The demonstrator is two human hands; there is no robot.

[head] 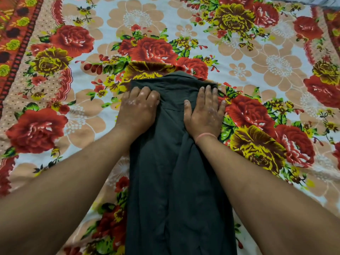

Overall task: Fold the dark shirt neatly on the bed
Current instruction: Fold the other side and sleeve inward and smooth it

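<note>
The dark shirt (176, 181) lies on the bed as a long narrow strip, its sides folded in, running from the bottom edge of the view up to the collar end near the middle. My left hand (138, 107) rests on the shirt's upper left corner, fingers curled down onto the cloth. My right hand (206, 113) lies flat with fingers spread on the upper right part, a thin pink band at the wrist. Whether the left hand pinches the cloth is hidden by its fingers.
The bed is covered by a flowered sheet (257, 61) with red and yellow roses on white, with a red patterned border (16, 43) along the left. A strip of another surface shows at the top right corner (323, 0).
</note>
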